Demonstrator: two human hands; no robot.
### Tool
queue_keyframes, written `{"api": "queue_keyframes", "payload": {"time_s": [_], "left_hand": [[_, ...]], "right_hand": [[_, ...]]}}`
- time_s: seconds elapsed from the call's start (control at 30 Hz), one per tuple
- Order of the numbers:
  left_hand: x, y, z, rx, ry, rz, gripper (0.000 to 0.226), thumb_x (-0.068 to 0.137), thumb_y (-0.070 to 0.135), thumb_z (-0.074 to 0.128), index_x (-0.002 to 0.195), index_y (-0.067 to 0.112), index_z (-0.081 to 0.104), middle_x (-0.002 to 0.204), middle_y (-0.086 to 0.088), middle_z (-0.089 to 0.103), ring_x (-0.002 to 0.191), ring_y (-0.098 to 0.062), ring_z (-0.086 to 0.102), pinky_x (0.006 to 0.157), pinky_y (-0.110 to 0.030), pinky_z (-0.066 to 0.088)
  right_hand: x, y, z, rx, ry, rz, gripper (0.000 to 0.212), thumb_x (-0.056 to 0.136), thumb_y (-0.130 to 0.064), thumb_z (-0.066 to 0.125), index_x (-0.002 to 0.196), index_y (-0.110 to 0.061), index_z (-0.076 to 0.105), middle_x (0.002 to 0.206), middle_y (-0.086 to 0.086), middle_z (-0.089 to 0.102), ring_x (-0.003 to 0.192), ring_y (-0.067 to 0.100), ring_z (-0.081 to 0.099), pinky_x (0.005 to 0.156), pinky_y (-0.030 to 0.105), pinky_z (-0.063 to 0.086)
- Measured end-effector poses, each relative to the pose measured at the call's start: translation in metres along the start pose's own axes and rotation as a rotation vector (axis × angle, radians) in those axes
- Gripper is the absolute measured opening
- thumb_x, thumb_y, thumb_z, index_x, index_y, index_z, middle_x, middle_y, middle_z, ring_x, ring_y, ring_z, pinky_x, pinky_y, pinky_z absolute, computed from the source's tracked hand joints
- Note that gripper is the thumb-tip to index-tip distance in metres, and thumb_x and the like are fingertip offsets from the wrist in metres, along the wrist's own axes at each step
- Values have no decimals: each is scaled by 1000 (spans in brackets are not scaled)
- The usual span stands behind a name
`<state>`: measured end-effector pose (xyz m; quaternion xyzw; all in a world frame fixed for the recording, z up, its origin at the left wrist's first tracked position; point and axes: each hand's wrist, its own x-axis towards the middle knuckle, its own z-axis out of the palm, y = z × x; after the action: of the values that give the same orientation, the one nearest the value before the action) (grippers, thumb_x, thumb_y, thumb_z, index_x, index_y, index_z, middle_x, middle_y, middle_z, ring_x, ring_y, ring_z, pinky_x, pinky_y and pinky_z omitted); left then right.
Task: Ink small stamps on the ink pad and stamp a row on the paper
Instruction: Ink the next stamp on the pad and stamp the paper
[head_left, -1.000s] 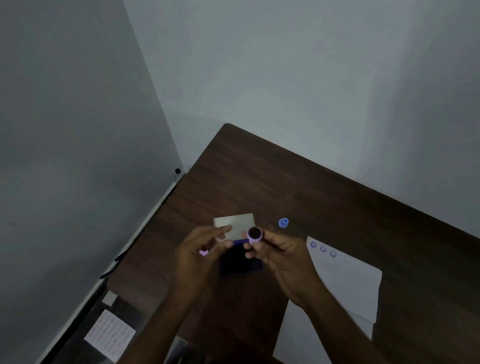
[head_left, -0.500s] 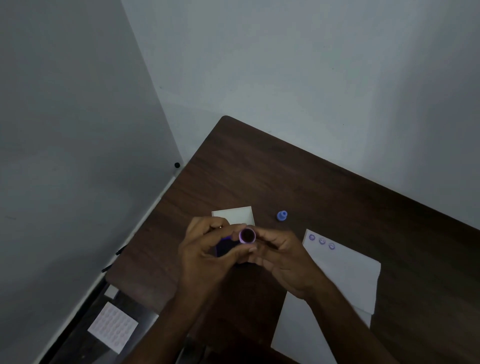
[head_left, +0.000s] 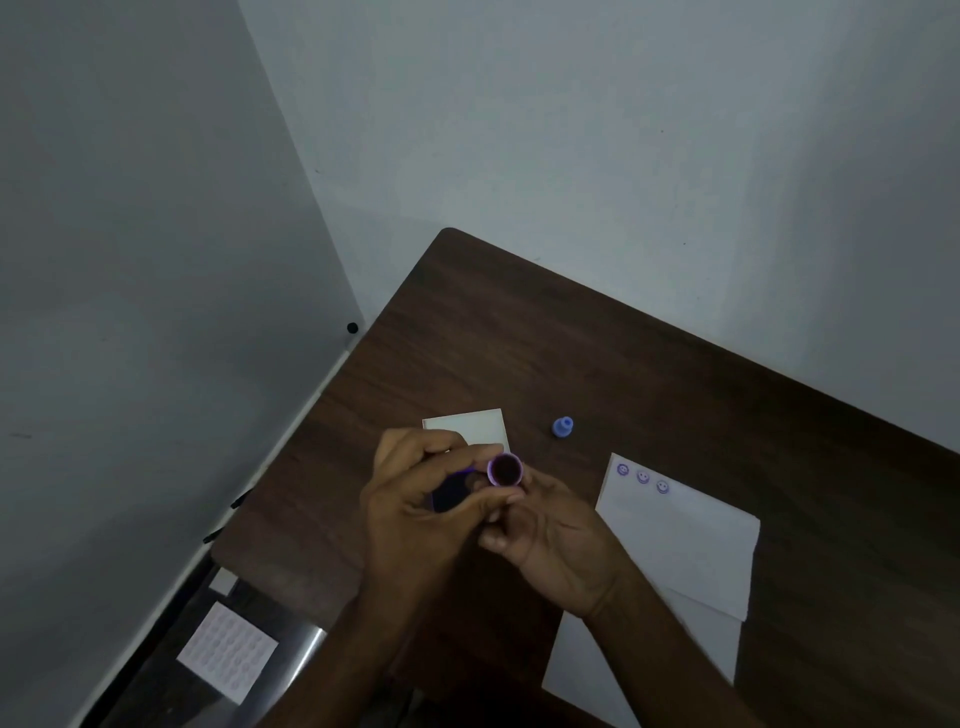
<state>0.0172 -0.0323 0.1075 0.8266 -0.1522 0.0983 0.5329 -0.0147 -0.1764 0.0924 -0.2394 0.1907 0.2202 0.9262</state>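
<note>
Hands met over the desk (head_left: 675, 364) edge: left hand (head_left: 415, 519) and right hand (head_left: 561, 551) both pinched one small purple stamp (head_left: 505, 469), its dark round face turned up toward the camera. Fingers looked curled on it, maybe pulling a cap or checking the face; could not tell which. Under the left hand, a dark ink pad (head_left: 449, 496) was partly hidden. Right of the hands lay one white paper (head_left: 691, 540) with a second sheet peeking out beneath it. Row so far: three purple smiley prints (head_left: 642, 477) along the paper's top edge, so the job seemed partly done, with more prints due. Just beyond the hands sat one white card or lid (head_left: 475, 426), then one blue stamp (head_left: 562, 427) standing alone, apart from the paper. Stamps counted: two.
</note>
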Motion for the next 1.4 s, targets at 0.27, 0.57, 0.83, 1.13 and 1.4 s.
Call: {"api": "queue_keyframes", "payload": {"time_s": [0.27, 0.57, 0.83, 1.13, 1.4], "left_hand": [[-2, -3, 2, 3, 18, 4, 41, 64, 46, 75, 102, 39, 65, 93, -2, 60, 89, -13, 52, 74, -14, 45], [-18, -83, 8, 372, -386, -211, 74, 67, 56, 75, 133, 26, 56, 128, -1, 58, 118, -14, 47, 97, -29, 42], [-32, -130, 26, 569, -525, -265, 93, 63, 68, 69, 143, 29, 42, 146, 4, 43, 134, -18, 34, 105, -36, 30], [-35, -137, 30, 606, -552, -275, 90, 64, 69, 64, 142, 32, 41, 147, 10, 42, 135, -21, 30, 103, -40, 23], [-34, -140, 29, 623, -545, -270, 82, 67, 62, 67, 140, 32, 45, 146, 12, 44, 133, -21, 32, 102, -41, 24]], "right_hand": [[0, -3, 1, 104, 27, -2, 53, 46, -18, 93, 94, -4, 76, 86, 16, 71, 58, 11, 60, 61, 27, 53], [14, -18, -44, -967, 537, -76, 16, 83, -31, 67, 96, -23, 73, 83, 3, 74, 67, 12, 66, 60, 22, 55], [77, 20, -58, -1699, 581, 71, 35, 94, -40, 52, 114, -14, 62, 110, 5, 64, 101, 19, 60, 89, 31, 48], [93, 36, -66, -2014, 419, 73, 35, 93, -25, 54, 122, -6, 55, 128, 16, 55, 119, 30, 51, 101, 35, 37], [109, 47, -68, -2129, 306, 416, 57, 92, -29, 57, 141, -12, 35, 147, 13, 38, 131, 29, 39, 111, 37, 30]]}}
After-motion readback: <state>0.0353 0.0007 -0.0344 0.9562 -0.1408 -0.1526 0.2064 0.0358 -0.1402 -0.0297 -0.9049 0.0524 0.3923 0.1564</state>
